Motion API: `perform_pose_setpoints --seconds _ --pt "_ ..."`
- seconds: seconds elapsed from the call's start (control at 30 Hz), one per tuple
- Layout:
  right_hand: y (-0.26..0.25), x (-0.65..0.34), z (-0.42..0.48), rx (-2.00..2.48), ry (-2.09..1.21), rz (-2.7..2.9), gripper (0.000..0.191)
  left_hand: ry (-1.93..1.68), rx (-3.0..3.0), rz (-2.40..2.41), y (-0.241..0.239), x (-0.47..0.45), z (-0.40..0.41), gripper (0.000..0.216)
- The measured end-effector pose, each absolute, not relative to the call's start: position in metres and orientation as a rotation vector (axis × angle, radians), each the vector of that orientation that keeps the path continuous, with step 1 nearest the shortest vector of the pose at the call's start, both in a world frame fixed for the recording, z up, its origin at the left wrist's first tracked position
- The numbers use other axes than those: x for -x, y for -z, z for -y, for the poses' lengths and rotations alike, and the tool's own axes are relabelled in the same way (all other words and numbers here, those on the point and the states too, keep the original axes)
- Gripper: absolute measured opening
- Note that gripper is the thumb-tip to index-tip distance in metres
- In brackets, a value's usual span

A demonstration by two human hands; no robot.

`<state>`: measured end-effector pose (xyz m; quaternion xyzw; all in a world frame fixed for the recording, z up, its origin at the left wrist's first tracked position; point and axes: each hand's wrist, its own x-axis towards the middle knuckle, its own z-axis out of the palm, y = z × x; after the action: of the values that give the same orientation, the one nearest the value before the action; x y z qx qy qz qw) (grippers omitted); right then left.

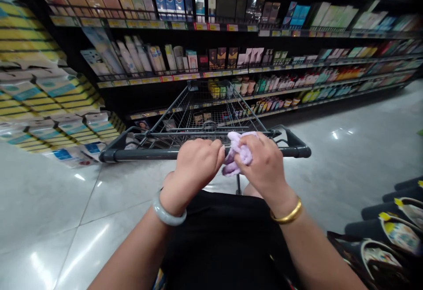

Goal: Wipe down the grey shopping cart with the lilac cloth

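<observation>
A dark shopping cart stands in front of me, its handle bar running across the middle of the view. My left hand is closed around the handle bar near its middle. My right hand is closed on a crumpled pale purple cloth, held against the bar right beside the left hand. A pale green bangle sits on my left wrist and a gold bangle on my right. The cart's wire basket looks mostly bare inside.
Dark shelves full of boxed and bottled cosmetics run across the aisle ahead. Stacked yellow and white boxes rise at the left. Bags or slippers with yellow tags sit at the lower right. The floor is glossy grey tile.
</observation>
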<state>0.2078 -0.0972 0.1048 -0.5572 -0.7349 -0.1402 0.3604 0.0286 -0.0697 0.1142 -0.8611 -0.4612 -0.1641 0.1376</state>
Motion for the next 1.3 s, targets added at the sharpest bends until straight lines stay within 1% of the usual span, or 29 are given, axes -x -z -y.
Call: perform_pose_setpoints --seconds 0.1,0.2,0.33,0.43,0.57,0.67,0.77,0.87,0.97,1.03,1.1,1.2,1.3 --pt "-0.109 -0.225 0.095 1.506 0.292 1.794 0.014 0.49 2.485 1.354 -0.112 -0.029 0.074 0.038" --pt "-0.111 -0.222 0.095 1.593 0.299 1.735 0.014 0.509 2.464 1.373 -0.111 -0.029 0.076 0.038" --pt "-0.105 -0.201 0.102 1.463 0.389 1.884 0.015 0.516 2.461 1.385 -0.11 -0.029 0.078 0.04" --pt "-0.102 -0.208 0.105 1.399 0.361 1.902 0.016 0.526 2.46 1.378 -0.109 -0.029 0.08 0.04" --pt "-0.105 -0.224 0.101 1.536 0.363 1.725 0.014 0.558 2.45 1.376 -0.107 -0.029 0.081 0.04" --pt "-0.108 -0.209 0.099 1.575 0.378 1.737 0.014 0.571 2.434 1.393 -0.106 -0.029 0.079 0.04" --pt "-0.109 -0.19 0.099 1.448 0.298 1.906 0.014 0.571 2.443 1.375 -0.106 -0.027 0.079 0.039" --pt "-0.115 -0.2 0.096 1.346 0.11 2.016 0.015 0.559 2.452 1.361 -0.106 -0.026 0.082 0.038" --pt "-0.125 -0.229 0.091 1.551 -0.004 1.988 0.017 0.553 2.445 1.374 -0.106 -0.027 0.085 0.038" --pt "-0.13 -0.24 0.089 1.781 0.045 1.905 0.016 0.555 2.436 1.382 -0.106 -0.028 0.085 0.038" --pt "-0.133 -0.236 0.089 1.899 0.151 1.859 0.018 0.559 2.426 1.39 -0.106 -0.028 0.085 0.038" --pt "-0.132 -0.212 0.092 1.779 0.213 1.941 0.019 0.556 2.411 1.397 -0.106 -0.027 0.085 0.038" --pt "-0.134 -0.198 0.092 1.611 0.052 2.053 0.018 0.539 2.401 1.402 -0.106 -0.025 0.086 0.038"
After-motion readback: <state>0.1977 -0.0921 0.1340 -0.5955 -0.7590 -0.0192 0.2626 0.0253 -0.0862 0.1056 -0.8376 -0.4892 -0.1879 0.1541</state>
